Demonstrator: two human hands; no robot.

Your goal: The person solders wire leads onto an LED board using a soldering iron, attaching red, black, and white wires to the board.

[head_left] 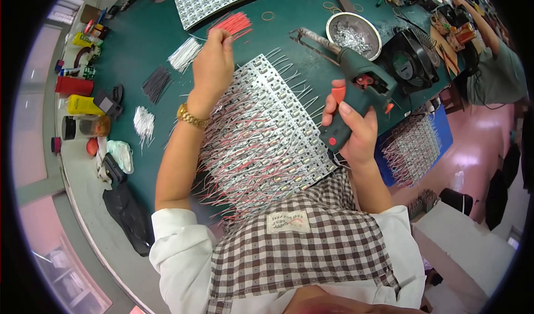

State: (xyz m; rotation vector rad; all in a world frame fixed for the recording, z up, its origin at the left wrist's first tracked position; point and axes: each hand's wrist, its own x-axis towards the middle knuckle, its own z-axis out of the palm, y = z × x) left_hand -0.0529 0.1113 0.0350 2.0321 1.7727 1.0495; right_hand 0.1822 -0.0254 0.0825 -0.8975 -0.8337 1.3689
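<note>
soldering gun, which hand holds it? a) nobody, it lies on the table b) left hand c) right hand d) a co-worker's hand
c: the right hand is wrapped round the grip of the green soldering gun, while the left hand pinches red wires above the panel of circuit strips.

Surface (156,30): dark green. Soldering gun (356,91): dark green body, red trigger and button. Wire bundles: red (233,23), white (184,53), black (156,83). Circuit-board panel (267,141): white, red and white leads. Apron (303,253): brown-white check. Wristwatch (192,117): gold. Bowl (354,34): silver.
</note>
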